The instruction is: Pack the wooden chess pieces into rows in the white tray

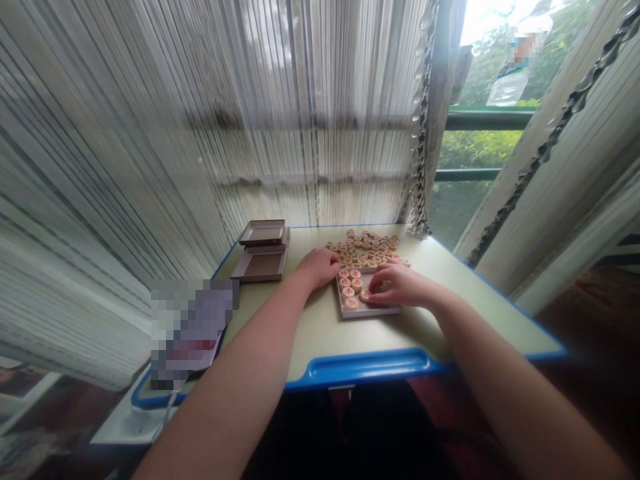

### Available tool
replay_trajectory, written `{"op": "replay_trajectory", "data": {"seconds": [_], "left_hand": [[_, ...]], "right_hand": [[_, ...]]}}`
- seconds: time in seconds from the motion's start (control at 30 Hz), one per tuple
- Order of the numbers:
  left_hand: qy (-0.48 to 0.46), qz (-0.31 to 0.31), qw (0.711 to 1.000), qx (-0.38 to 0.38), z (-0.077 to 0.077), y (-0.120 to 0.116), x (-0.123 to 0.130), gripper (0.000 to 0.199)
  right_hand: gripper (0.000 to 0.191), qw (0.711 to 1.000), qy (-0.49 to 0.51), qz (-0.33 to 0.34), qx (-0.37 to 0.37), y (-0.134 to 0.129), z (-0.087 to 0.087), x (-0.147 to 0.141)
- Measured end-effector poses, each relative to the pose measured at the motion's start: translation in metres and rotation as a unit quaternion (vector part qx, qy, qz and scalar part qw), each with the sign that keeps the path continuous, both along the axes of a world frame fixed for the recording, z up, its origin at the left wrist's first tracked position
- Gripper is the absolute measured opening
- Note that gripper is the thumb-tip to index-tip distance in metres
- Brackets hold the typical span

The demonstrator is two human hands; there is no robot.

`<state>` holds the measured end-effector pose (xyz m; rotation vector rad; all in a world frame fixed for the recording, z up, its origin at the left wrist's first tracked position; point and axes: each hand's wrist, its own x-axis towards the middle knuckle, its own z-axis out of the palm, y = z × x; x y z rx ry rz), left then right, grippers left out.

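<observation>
A shallow box (373,311) lies on the table, with several round wooden pieces (349,292) marked in red standing in columns at its left side. Over the box, my right hand (395,283) has its fingertips on one piece (365,296) inside, thumb and fingers bent around it. My left hand (320,268) rests with curled fingers at the box's upper left corner; what its fingers hold, if anything, is hidden. Behind the box spreads a loose pile of similar pieces (367,245), close to both hands.
Two open brown trays, one farther back (263,231) and one nearer (261,263), sit at the table's back left. A blurred flat device (200,327) lies at the left edge. The table (320,333) has a blue rim; string curtains hang behind.
</observation>
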<state>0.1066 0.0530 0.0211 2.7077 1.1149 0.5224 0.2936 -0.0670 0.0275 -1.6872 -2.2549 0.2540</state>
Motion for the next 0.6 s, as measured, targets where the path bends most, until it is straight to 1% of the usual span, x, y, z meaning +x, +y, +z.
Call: {"op": "replay_trajectory", "data": {"seconds": [0.13,0.27,0.6], "left_hand": [[0.0,-0.001,1.0,-0.005,-0.0016,0.0016,0.0,0.025],[-0.002,-0.004,1.0,-0.009,-0.0014,0.0013,-0.001,0.024],[0.0,-0.004,1.0,-0.011,-0.0002,0.0011,-0.0021,0.023]], "right_hand": [[0.03,1.0,0.013,-0.002,-0.008,0.0033,-0.0035,0.0022],[0.028,1.0,0.024,0.002,-0.019,0.0034,-0.0031,0.003],[0.02,1.0,0.001,0.015,-0.012,0.0029,-0.0028,-0.0004]]}}
